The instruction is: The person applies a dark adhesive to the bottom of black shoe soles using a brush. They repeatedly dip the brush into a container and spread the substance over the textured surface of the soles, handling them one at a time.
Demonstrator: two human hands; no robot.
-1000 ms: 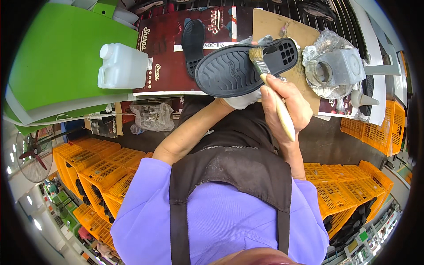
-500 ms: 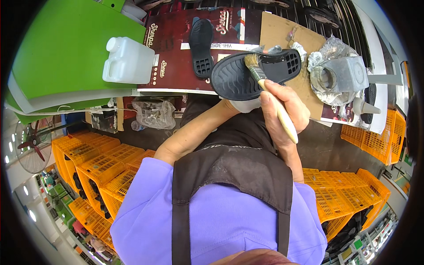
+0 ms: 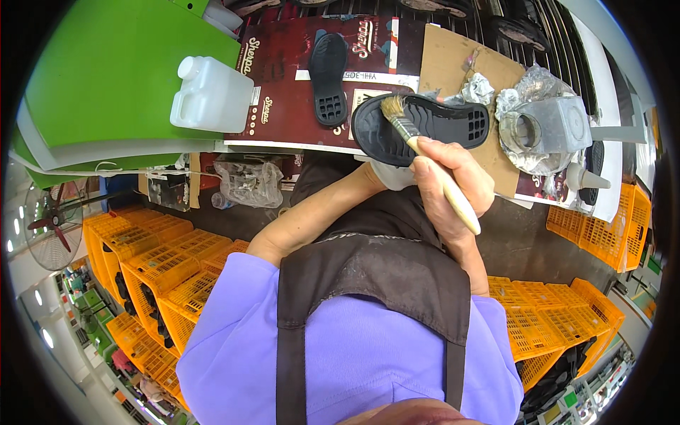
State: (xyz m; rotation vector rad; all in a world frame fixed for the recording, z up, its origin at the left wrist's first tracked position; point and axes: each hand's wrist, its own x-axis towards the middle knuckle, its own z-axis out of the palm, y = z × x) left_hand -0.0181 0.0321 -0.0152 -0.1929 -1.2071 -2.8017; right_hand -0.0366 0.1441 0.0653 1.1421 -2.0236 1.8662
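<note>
A worker's right hand point(image 3: 469, 176), fingers closed around the pale handle of a flat paintbrush point(image 3: 405, 128), has moved the bristles left over the past second, from the narrow waist of a black shoe sole point(image 3: 433, 122) to its broad forefoot, which suggests the brushing now centers there. The sole sits just above the worktop's near edge, its toe end left and apart from a second sole point(image 3: 329, 78) farther left. A raised rim encloses wavy forefoot ridges and square heel recesses. The white-covered left hand point(image 3: 394, 176) is beneath it; its finger closure cannot be told.
</note>
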